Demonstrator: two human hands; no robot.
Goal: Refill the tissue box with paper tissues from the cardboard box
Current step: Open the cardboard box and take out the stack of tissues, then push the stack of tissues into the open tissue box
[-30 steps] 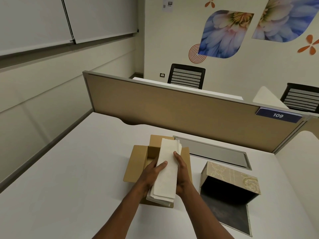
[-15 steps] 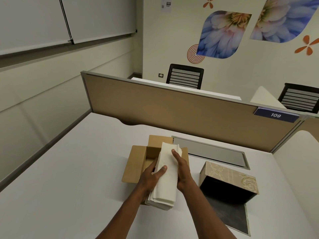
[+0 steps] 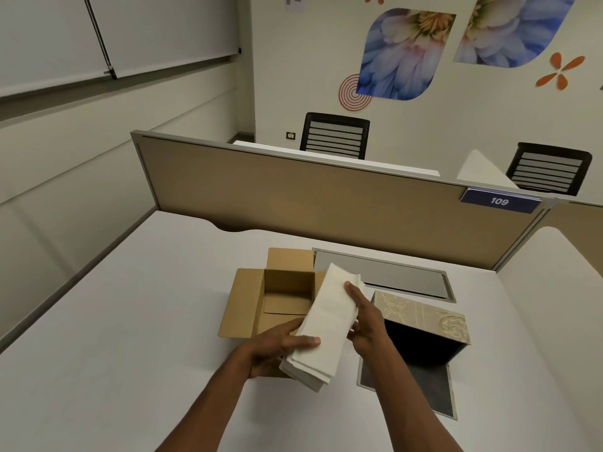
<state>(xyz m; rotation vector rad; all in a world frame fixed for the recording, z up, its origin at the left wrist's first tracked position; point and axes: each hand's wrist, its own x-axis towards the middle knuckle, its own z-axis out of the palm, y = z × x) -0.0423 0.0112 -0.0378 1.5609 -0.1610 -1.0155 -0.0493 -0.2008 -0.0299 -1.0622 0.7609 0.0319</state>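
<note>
Holding tissue stack [image 3: 323, 324] w/ both hands, long axis tilted away-right.

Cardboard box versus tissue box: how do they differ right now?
The cardboard box is plain brown, flaps folded out, opening upward; the tissue box is patterned beige and lies with its dark, open interior toward the camera. The cardboard box sits left of the tissue stack held by both hands; the tissue box sits right. Both look empty and rest on the white desk.
</note>
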